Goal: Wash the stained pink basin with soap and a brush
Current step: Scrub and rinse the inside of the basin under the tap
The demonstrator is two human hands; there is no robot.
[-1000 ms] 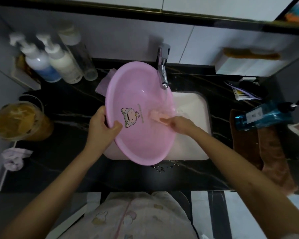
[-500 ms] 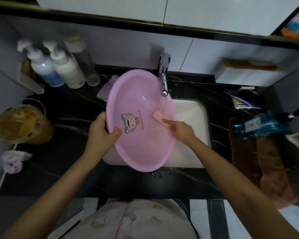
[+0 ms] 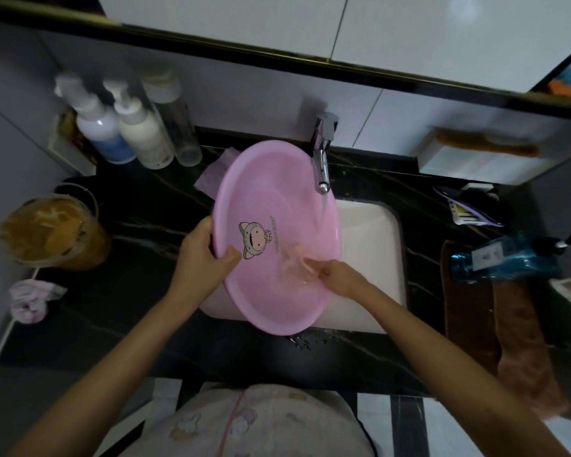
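Below the near edge of the black tabletop [image 3: 129,291], the person wears a pale cream garment [image 3: 244,423] printed with small pastel cartoon figures, one of them rabbit-like, with a thin pink seam curving down its front. Both forearms are bare from the hands, left hand [image 3: 205,258] and right hand [image 3: 338,275], back past that edge.
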